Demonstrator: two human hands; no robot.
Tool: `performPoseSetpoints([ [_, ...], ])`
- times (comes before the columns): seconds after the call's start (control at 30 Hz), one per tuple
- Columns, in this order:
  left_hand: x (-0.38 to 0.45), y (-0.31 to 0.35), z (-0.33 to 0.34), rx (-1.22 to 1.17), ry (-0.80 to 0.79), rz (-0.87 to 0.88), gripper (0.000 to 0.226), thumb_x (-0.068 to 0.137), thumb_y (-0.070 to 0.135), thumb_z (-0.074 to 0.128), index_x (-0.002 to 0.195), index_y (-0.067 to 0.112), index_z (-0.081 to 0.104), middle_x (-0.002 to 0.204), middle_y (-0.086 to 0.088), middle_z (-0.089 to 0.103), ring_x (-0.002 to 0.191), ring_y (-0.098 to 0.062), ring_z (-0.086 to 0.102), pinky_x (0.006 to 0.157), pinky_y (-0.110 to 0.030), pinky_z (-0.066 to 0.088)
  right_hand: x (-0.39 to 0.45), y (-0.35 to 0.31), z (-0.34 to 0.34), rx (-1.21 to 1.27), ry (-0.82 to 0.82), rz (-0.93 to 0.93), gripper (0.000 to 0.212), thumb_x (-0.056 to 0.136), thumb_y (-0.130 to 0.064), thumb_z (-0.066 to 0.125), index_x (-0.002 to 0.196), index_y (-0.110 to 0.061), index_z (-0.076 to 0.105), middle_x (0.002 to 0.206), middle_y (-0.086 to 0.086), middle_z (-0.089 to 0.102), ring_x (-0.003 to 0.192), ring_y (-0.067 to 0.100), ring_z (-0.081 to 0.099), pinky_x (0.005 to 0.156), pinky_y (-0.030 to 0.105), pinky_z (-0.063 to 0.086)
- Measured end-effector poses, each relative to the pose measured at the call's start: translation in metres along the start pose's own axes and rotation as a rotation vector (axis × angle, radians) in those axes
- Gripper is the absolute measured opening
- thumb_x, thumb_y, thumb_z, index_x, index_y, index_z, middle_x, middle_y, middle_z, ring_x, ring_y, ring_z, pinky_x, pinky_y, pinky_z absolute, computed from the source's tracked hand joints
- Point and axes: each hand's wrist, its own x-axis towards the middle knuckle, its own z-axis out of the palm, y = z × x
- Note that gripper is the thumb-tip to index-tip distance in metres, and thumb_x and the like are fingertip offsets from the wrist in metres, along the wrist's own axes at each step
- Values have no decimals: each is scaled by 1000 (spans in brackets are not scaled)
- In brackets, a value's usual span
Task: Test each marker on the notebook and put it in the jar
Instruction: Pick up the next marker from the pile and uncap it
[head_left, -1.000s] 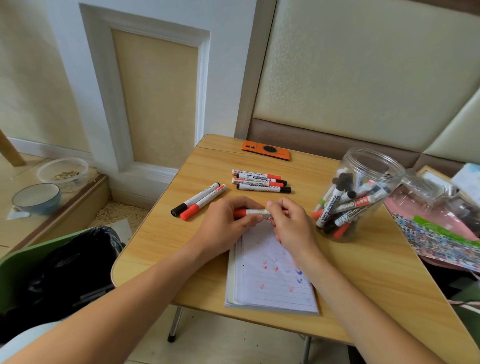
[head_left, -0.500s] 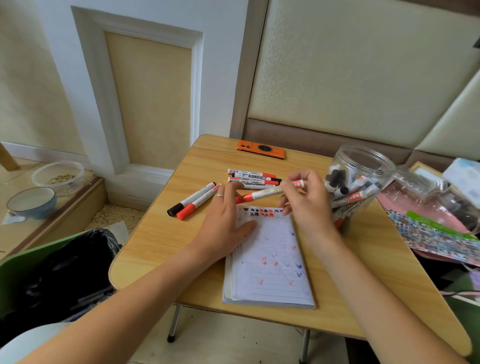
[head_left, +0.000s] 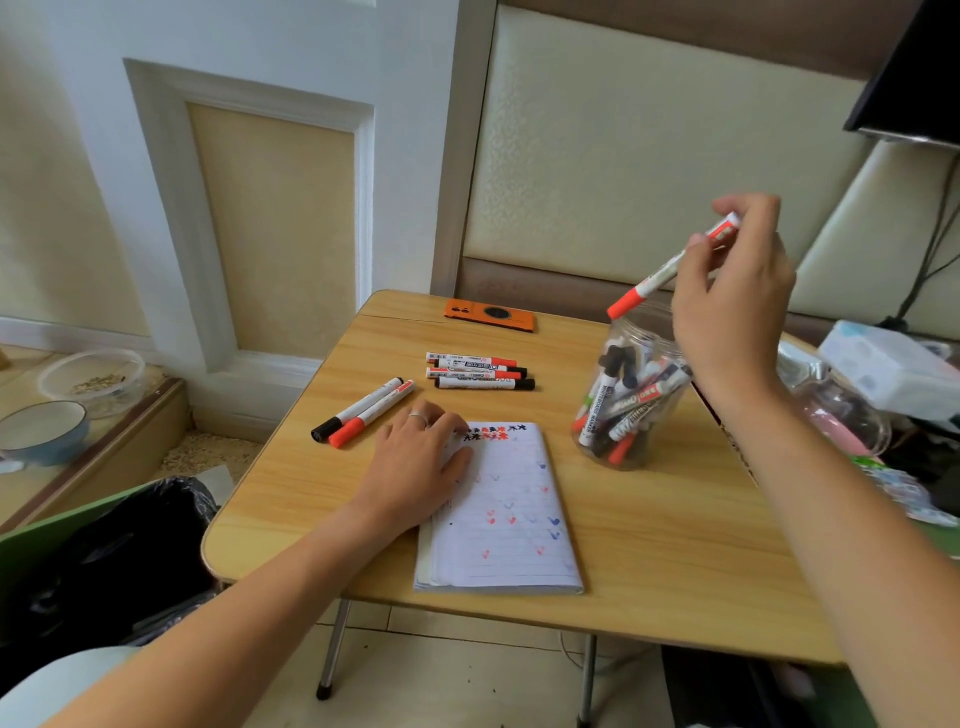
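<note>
My right hand (head_left: 732, 301) pinches a capped red marker (head_left: 657, 278) above the mouth of the clear plastic jar (head_left: 631, 395), cap end tilted down toward the opening. The jar stands on the table's right side with several markers inside. My left hand (head_left: 415, 467) rests flat on the upper left of the open notebook (head_left: 509, 519), whose page carries red, blue and black test marks. A black and a red marker (head_left: 363, 410) lie together left of the notebook. Several more markers (head_left: 478, 371) lie in a row behind it.
An orange phone (head_left: 488, 314) lies at the wooden table's (head_left: 675, 545) far edge. Clutter and a clear container (head_left: 841, 415) crowd the right side. A black-lined bin (head_left: 104, 561) stands at the lower left, bowls (head_left: 47, 431) on a low ledge farther left.
My right hand lifted the red marker from over the notebook up and to the right, to above the jar. My left hand let go of it and settled flat on the notebook.
</note>
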Motion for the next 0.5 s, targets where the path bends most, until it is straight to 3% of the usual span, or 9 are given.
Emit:
performPoseSetpoints([
  [0.23,0,0,0,19,-19,-11,29,99,47,51,125,35,57,130,6,49,121,-15,47,101,-37,38,-8,8,-2,11,123,43,27,100,-5,44,124,4,52,115,19,59,91,17,50,79,22,33],
  [0.37,0,1,0,27,-33,-5,30,100,47,50,126,35,57,132,6,49,123,-15,46,102,-38,38,-16,16,7,-113,-168,114,24,101,-8,48,124,-2,51,96,19,62,81,34,57,65,31,31],
  [0.43,1,1,-1,25,-38,-5,30,100,47,49,127,35,56,133,6,48,124,-14,45,103,-38,37,-19,18,10,-136,-328,170,30,104,-15,49,131,-6,42,75,10,56,62,26,51,54,36,26],
  [0.5,1,1,-1,28,-46,-7,31,100,47,49,128,35,56,134,6,47,125,-14,44,105,-38,36,-19,17,10,-148,-389,170,34,106,-20,49,136,-9,36,66,6,50,57,24,47,52,36,26],
])
